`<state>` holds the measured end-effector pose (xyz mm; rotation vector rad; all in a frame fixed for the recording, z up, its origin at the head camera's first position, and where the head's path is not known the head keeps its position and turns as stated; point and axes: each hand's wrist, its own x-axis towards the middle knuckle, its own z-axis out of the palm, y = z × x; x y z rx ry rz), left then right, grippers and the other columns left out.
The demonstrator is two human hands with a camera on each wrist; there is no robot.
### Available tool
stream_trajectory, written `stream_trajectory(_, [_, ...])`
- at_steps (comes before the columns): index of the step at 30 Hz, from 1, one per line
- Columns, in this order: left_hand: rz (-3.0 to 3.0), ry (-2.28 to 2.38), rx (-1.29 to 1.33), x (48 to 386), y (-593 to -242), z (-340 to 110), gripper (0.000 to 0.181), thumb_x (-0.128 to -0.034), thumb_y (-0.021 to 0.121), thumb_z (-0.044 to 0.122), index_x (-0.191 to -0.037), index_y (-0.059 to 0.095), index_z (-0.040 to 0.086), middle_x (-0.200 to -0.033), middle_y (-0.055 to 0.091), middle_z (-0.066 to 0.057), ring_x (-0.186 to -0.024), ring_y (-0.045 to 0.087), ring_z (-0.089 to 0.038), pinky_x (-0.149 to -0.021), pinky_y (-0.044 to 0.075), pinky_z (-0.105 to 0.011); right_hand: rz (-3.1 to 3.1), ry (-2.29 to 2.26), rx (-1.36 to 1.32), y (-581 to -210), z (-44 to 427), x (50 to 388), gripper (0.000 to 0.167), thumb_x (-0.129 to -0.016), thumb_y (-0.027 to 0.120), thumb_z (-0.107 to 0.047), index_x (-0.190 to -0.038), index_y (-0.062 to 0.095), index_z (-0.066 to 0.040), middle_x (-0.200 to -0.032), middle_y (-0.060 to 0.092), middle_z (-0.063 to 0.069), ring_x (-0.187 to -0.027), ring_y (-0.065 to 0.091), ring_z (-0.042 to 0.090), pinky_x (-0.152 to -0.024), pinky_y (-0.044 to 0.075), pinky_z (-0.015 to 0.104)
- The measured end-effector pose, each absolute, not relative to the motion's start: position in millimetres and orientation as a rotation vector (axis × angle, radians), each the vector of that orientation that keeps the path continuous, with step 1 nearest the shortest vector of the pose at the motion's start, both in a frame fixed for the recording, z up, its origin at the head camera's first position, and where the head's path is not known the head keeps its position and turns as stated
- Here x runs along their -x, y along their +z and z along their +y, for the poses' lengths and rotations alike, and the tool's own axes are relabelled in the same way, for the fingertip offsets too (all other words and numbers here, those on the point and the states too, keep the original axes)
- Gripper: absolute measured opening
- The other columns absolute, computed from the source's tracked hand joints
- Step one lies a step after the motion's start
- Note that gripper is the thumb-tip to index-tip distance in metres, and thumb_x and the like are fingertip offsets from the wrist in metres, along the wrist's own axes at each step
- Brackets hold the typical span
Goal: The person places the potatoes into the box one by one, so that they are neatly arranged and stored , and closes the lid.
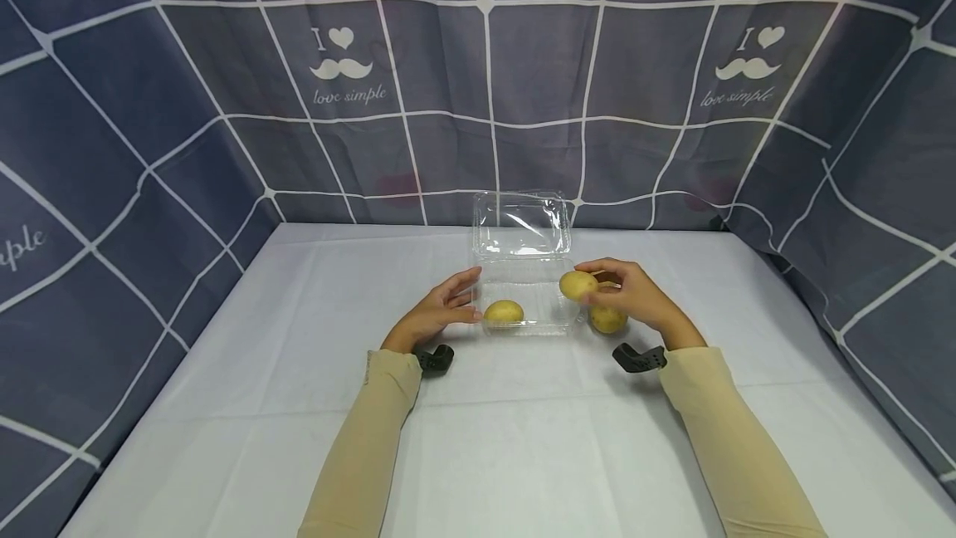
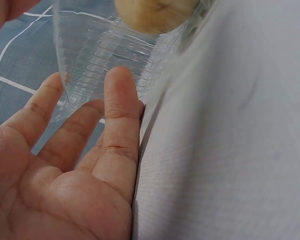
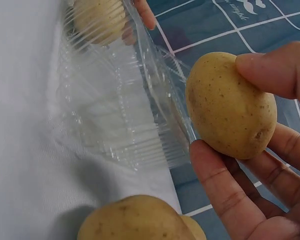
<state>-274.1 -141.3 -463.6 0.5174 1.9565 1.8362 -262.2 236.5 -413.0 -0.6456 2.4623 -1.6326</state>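
My right hand [image 1: 631,293] pinches a yellow potato [image 3: 230,105] between thumb and fingers, raised at the right rim of a clear plastic clamshell box [image 1: 538,293]. Inside the box, toward its left front, lies another potato [image 1: 504,311]. My left hand [image 1: 441,310] is at the box's left side, its fingers loosely extended; in the left wrist view the fingertips [image 2: 121,82] come up against the clear wall. Under the right hand, a potato [image 3: 135,220] rests on the table outside the box, with part of a further one [image 3: 192,227] showing behind it.
The box's hinged lid [image 1: 521,227] stands raised at the back. A white cloth [image 1: 515,455] covers the table. Dark grid-patterned curtains [image 1: 433,65] enclose the back and both sides. A black wrist mount [image 1: 638,358] sits at the right cuff.
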Motion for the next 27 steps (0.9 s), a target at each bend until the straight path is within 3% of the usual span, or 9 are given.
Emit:
stream_trajectory(13, [1.974, 1.823, -0.533, 272, -462, -141, 0.091, -0.0955, 0.074, 0.001, -0.172, 0.027, 0.010, -0.179, 0.022, -0.013, -0.162, 0.028, -0.039, -0.131, 0.028, -0.052, 2.458, -1.639, 0.660, -412, 224, 267, 0.049, -0.094, 0.076, 0.004, -0.140, 0.063, 0.013, -0.142, 0.063, 0.032, -0.114, 0.067, 0.014, -0.094, 0.057, 0.020])
stream_trajectory(27, [1.973, 1.827, -0.510, 272, -461, -140, 0.091, -0.0948, 0.075, 0.001, -0.172, 0.028, 0.011, -0.179, 0.023, -0.012, -0.162, 0.029, -0.039, -0.131, 0.028, -0.051, 2.475, -1.542, 0.712, -405, 213, 279, 0.052, -0.093, 0.078, 0.003, -0.143, 0.062, 0.011, -0.147, 0.062, 0.028, -0.128, 0.064, 0.043, -0.099, 0.054, 0.020])
